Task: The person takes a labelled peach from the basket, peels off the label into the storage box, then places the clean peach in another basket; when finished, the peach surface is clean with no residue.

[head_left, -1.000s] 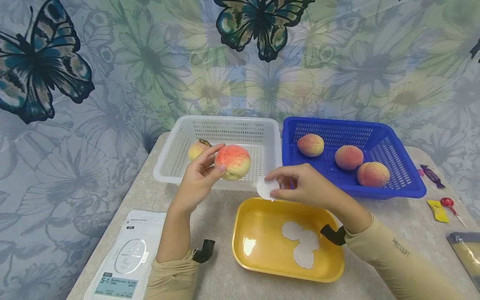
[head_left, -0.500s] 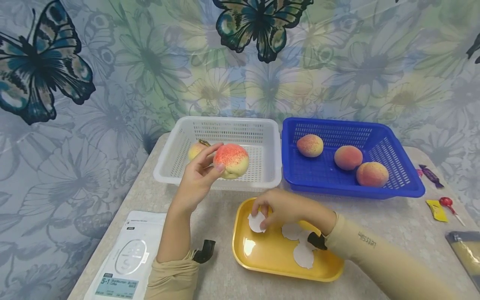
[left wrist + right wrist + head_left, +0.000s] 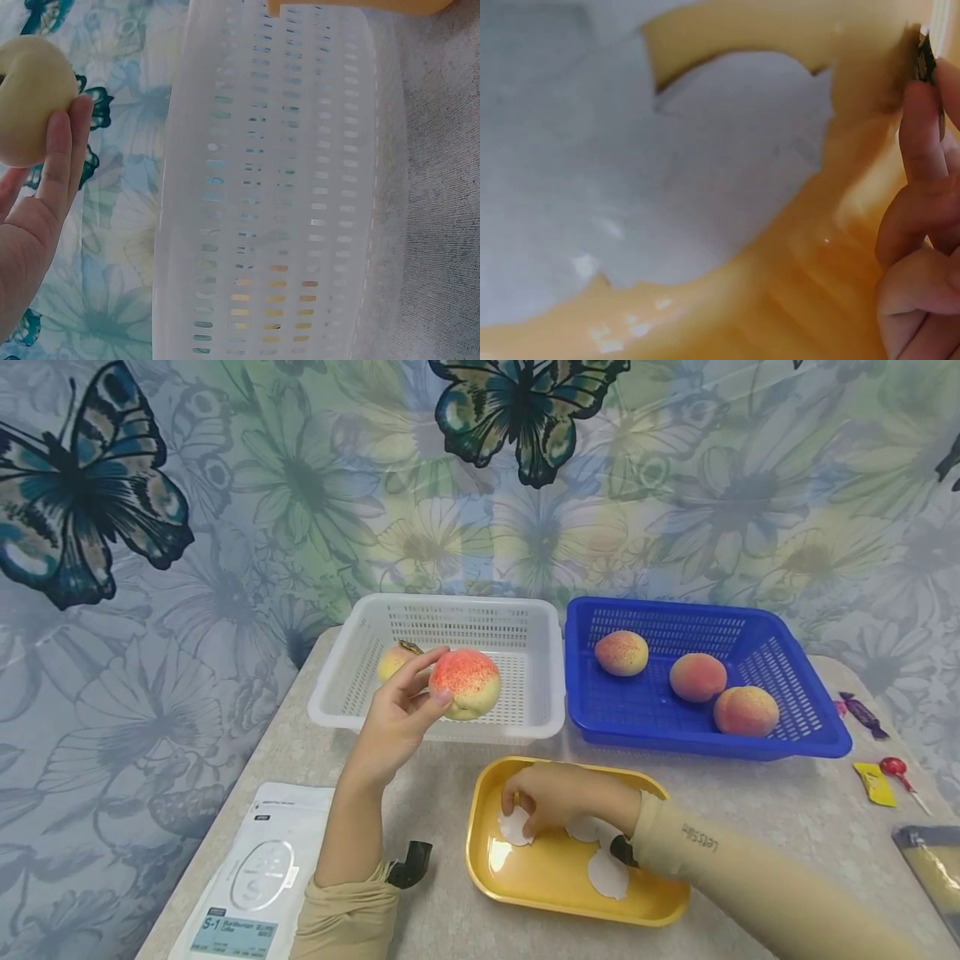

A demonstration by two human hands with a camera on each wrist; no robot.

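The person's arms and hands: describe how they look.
The left sleeve is tan and bunched in folds; the right sleeve, also tan, bears dark lettering that seems to read "Letsslim". A black piece juts out near the end of each. The left hand and right hand wear no gloves.

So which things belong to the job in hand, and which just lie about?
Likely in the job: held peach; white discs; yellow tray; white basket; blue basket; other peaches.

Apparently lying about: white pouch; wrapped sweets; lollipop; dark-edged packet.
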